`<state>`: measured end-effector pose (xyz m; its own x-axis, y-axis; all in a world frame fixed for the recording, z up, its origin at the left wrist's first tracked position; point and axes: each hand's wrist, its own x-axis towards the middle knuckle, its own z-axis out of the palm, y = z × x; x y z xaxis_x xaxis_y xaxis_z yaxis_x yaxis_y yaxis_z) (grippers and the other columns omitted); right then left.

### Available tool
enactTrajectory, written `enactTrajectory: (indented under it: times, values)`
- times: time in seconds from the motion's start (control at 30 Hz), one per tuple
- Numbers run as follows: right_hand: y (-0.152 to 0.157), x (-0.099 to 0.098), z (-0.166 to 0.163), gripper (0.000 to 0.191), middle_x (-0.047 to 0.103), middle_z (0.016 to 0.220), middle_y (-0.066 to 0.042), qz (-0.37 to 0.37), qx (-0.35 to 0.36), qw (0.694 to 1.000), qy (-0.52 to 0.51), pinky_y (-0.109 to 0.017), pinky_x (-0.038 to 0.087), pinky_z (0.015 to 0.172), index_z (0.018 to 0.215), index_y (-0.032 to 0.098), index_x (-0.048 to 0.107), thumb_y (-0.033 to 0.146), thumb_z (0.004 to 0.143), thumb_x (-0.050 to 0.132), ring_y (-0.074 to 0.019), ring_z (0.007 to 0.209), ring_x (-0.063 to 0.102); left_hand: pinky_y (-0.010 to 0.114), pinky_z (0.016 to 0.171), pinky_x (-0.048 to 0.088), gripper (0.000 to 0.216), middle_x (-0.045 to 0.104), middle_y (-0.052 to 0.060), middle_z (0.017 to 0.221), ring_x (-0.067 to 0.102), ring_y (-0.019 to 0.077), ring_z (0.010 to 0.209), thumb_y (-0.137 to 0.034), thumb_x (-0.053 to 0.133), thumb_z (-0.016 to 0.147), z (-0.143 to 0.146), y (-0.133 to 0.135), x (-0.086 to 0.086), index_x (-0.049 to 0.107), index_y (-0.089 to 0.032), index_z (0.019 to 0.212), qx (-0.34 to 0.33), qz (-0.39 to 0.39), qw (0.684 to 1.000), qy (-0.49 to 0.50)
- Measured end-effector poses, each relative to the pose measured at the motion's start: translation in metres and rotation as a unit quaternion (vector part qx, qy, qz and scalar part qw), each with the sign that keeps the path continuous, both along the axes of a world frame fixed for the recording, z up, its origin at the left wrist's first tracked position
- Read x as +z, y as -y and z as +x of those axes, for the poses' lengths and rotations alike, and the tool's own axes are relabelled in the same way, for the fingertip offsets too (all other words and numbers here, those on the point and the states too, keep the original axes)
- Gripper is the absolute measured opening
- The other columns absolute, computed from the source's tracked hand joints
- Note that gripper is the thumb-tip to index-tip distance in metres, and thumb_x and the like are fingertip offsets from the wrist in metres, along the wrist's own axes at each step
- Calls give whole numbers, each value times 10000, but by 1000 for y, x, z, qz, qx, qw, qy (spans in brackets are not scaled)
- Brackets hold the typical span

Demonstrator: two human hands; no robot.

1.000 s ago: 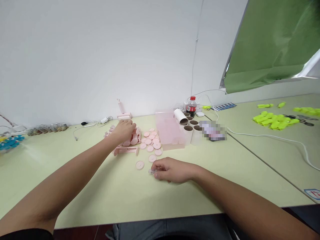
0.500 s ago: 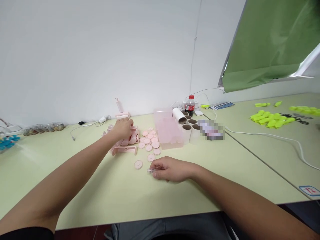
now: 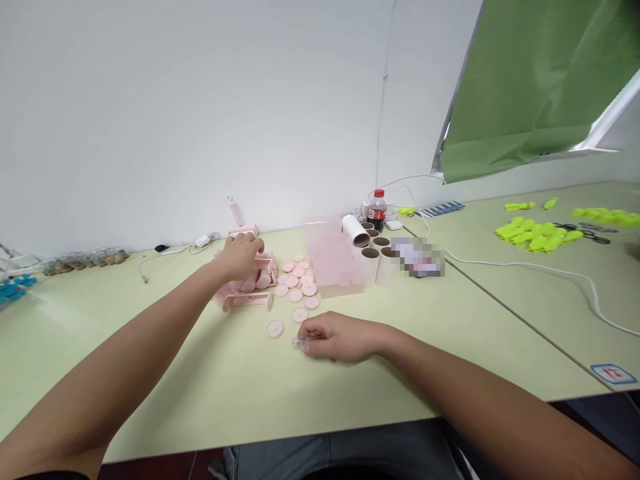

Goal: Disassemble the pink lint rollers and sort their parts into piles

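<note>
My left hand [image 3: 239, 257] reaches across the pale green table [image 3: 200, 380] and rests with curled fingers on a heap of pink plastic parts [image 3: 250, 285]; what its fingers grip is hidden. Nearer to me, my right hand [image 3: 336, 337] lies closed on the table, pinching a small clear part [image 3: 299, 342] at its fingertips. Several pink round discs [image 3: 298, 285] lie scattered between the two hands, one disc [image 3: 275, 329] apart just left of my right hand.
A translucent pink box [image 3: 334, 261] stands right of the discs, with cardboard tubes [image 3: 373, 252] and a cola bottle [image 3: 376, 211] behind. A white cable [image 3: 525, 269] crosses the right side. Yellow-green parts [image 3: 537, 233] lie far right, blue parts [image 3: 13, 288] far left.
Both hands stay almost where they were; my left hand shifted slightly on the pink heap. The view has drifted a little to the right.
</note>
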<state>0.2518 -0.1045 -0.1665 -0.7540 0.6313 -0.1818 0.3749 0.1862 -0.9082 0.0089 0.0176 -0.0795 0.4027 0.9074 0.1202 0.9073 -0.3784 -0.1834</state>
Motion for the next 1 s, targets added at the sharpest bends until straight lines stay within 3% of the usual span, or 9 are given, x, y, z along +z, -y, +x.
enactTrajectory:
  times: [0.1, 0.2, 0.27, 0.33, 0.43, 0.57, 0.77, 0.93, 1.0]
  values:
    - [1, 3, 0, 160, 545, 729, 36, -78, -23, 996, -32, -159, 374, 430, 949, 194, 566, 328, 865, 592, -61, 515, 455, 332, 736, 414, 206, 648, 84, 1007, 582, 243, 918, -203, 463, 816, 7, 25, 8, 584, -199, 983, 4, 32, 996, 86]
    - [1, 9, -1, 198, 602, 742, 34, -153, -72, 980, -106, -145, 325, 347, 965, 210, 534, 352, 849, 609, -46, 429, 443, 304, 538, 329, 220, 627, 40, 718, 551, 200, 634, -322, 414, 865, 12, 59, 2, 561, -212, 743, 49, -54, 990, 121]
    - [1, 12, -1, 198, 596, 664, 50, -174, -109, 967, -151, -137, 278, 302, 911, 208, 520, 345, 821, 632, -43, 372, 420, 305, 509, 274, 331, 582, 40, 633, 510, 189, 575, -385, 421, 858, 12, 77, -11, 480, -207, 586, 48, -126, 987, 87]
    - [0, 13, -2, 214, 554, 548, 68, -190, -133, 956, -182, -137, 237, 269, 812, 201, 500, 357, 794, 646, -49, 320, 395, 305, 508, 249, 371, 568, 39, 619, 487, 182, 559, -425, 432, 847, 10, 86, -26, 436, -204, 549, 49, -174, 981, 69]
    - [-2, 12, -3, 302, 494, 433, 72, -216, -143, 938, -231, -148, 223, 250, 679, 195, 464, 414, 773, 650, -54, 275, 356, 302, 514, 242, 359, 574, 33, 646, 483, 177, 565, -461, 454, 828, 4, 83, -45, 444, -205, 577, 59, -199, 974, 88]
    - [-4, 12, -3, 369, 494, 403, 47, -231, -143, 923, -271, -157, 249, 260, 608, 180, 472, 464, 782, 630, -54, 273, 357, 298, 526, 262, 340, 587, 23, 680, 503, 177, 596, -488, 477, 812, -2, 67, -59, 459, -207, 622, 55, -204, 969, 127]
    - [-4, 10, -4, 348, 525, 433, 31, -211, -179, 928, -248, -160, 268, 257, 612, 170, 507, 446, 786, 629, -71, 289, 418, 297, 523, 244, 351, 525, 5, 617, 436, 157, 560, -476, 455, 835, -8, 69, -59, 407, -207, 615, 39, -197, 970, 135]
    - [-6, 8, -4, 385, 530, 447, 24, -207, -187, 924, -263, -168, 281, 280, 624, 168, 512, 491, 811, 604, -86, 310, 454, 277, 529, 274, 326, 541, -17, 648, 453, 141, 581, -484, 559, 773, -3, 88, -56, 458, -204, 640, -30, -321, 936, 138]
    - [-7, 7, -3, 397, 531, 456, 21, -203, -186, 924, -264, -170, 273, 291, 630, 169, 509, 506, 824, 591, -89, 324, 461, 271, 536, 294, 255, 577, -18, 690, 485, 143, 604, -433, 554, 781, 4, 92, -59, 490, -207, 684, -47, -336, 928, 152]
